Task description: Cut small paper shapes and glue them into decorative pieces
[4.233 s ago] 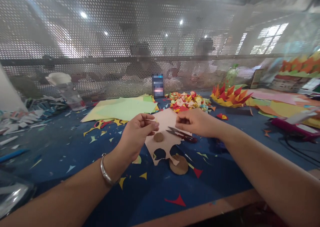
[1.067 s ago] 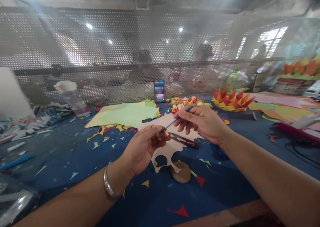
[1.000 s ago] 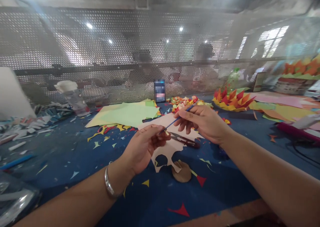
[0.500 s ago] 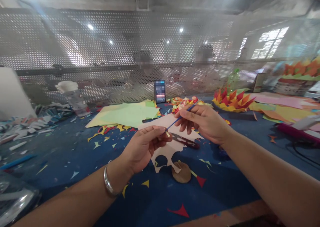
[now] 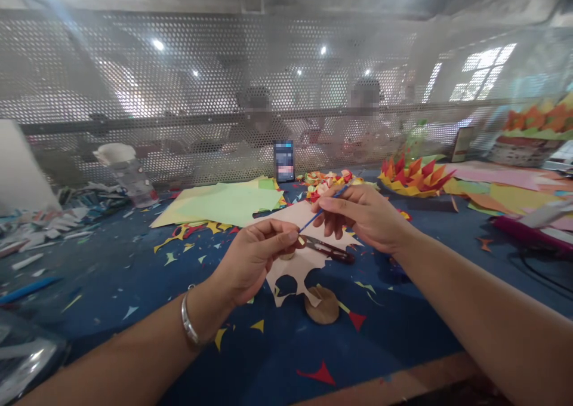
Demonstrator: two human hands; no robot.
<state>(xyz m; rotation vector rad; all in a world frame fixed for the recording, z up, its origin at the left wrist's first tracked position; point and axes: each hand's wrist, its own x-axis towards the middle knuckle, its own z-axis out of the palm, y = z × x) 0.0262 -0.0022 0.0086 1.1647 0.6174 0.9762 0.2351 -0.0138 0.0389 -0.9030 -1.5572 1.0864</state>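
Observation:
My left hand (image 5: 255, 260) is closed in a pinch on a tiny yellowish piece I cannot make out. A thin blue stick (image 5: 320, 210) is pinched in my right hand (image 5: 358, 215), and its tip touches the pinched piece at my left fingertips. Both hands hover over a pale pink paper sheet (image 5: 298, 263) with round holes cut out of it. Small scissors with dark red handles (image 5: 329, 249) lie on that sheet under my right hand. A brown paper disc (image 5: 323, 306) lies just in front of the sheet.
The blue table top (image 5: 134, 274) is strewn with coloured paper scraps. Green and yellow sheets (image 5: 224, 203) lie behind my hands, with folded coloured pieces (image 5: 329, 182) and an orange-red spiky paper form (image 5: 414, 173) further right. Two people sit behind a perforated screen (image 5: 179, 95).
4.2 s ago my right hand rested near the scissors without the blue stick; now it holds the stick to my left fingertips. Over the last second the hands barely moved.

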